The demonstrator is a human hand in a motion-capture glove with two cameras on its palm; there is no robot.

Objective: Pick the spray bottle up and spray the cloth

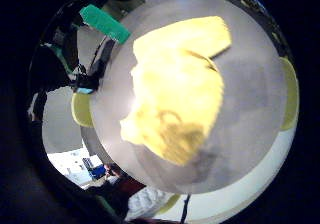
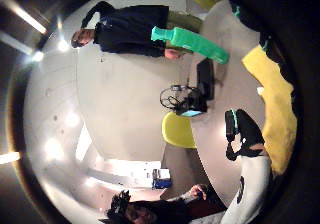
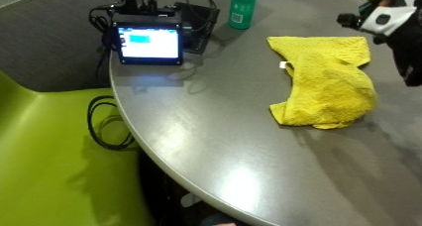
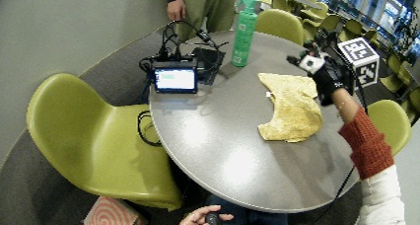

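My gloved right hand hovers over the yellow cloth's far edge, fingers hanging relaxed, holding nothing. The green spray bottle stands upright near the tabletop's far edge, beside the small screen, untouched; I judge reaching comes next.
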